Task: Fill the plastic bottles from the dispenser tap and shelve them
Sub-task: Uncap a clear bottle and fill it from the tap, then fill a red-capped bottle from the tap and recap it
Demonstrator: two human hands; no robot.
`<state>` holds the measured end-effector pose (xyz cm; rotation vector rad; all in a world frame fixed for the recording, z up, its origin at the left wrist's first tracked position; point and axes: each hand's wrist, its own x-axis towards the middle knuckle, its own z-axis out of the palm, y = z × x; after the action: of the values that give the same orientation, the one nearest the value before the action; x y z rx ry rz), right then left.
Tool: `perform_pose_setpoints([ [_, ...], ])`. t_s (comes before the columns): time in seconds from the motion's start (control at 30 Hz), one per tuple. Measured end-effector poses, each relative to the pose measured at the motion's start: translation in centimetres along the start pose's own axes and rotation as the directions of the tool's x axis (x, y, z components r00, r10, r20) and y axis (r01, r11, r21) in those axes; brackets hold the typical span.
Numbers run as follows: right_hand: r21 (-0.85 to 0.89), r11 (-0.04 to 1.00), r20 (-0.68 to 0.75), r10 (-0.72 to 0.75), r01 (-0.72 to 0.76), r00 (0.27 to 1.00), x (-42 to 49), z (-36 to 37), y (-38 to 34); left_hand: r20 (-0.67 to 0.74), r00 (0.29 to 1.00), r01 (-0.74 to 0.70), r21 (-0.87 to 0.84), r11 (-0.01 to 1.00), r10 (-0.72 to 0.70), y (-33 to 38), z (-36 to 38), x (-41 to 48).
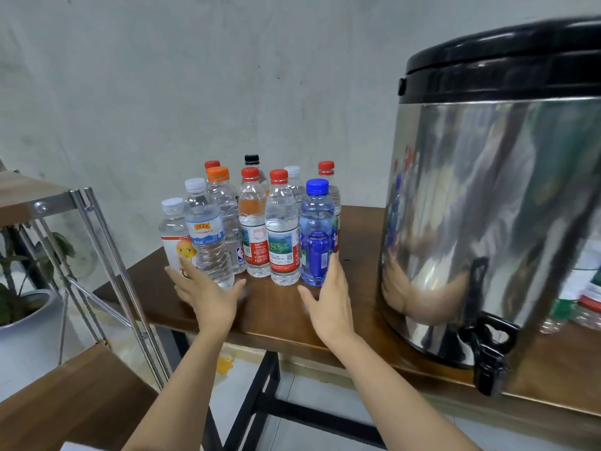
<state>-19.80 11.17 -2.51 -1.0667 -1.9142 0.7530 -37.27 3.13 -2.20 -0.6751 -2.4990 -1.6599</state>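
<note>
Both hands are out in front of me now, mid-frame, over the brown table (357,236). Left grip (208,296) is spread wide, fingers straight, holding nothing; its fingertips lie over the foot of the leftmost white-capped bottle (172,236). Right grip (328,299) is just as open and empty, fingers straight alongside the blue bottle (317,236); I cannot tell whether they touch it. Between and behind my hands stands the cluster of bottles (260,222), all upright and capped, packed close together at the centre of the frame. Filling the right side is the steel dispenser (487,196) with its black lid, and its black tap (487,349) hangs over the table's front edge at lower right. The shelf (65,402) sits at lower left, with a potted plant (22,320) behind it.
</note>
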Motion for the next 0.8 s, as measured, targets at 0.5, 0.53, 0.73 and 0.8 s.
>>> perform_pose_setpoints([
  [0.5,-0.110,0.862,-0.072,-0.504,0.495,0.861,-12.7,-17.0,-4.0,0.117,0.744,-0.577,-0.383,0.721,0.658,12.2,-5.3,-17.8],
  [0.53,-0.105,0.848,-0.110,-0.528,0.519,0.842,-13.4,-18.5,-4.2,0.100,0.724,-0.588,-0.428,0.686,0.682,13.4,-5.7,-18.8],
  [0.73,-0.318,0.793,-0.288,-0.603,0.520,0.744,-15.2,-28.0,-1.1,0.067,0.575,-0.621,-0.613,0.488,0.816,20.2,-4.4,-25.9],
  [0.8,-0.420,0.796,-0.323,-0.579,0.435,0.748,-14.9,-30.8,1.4,0.077,0.516,-0.635,-0.634,0.441,0.853,21.7,-2.5,-28.2],
])
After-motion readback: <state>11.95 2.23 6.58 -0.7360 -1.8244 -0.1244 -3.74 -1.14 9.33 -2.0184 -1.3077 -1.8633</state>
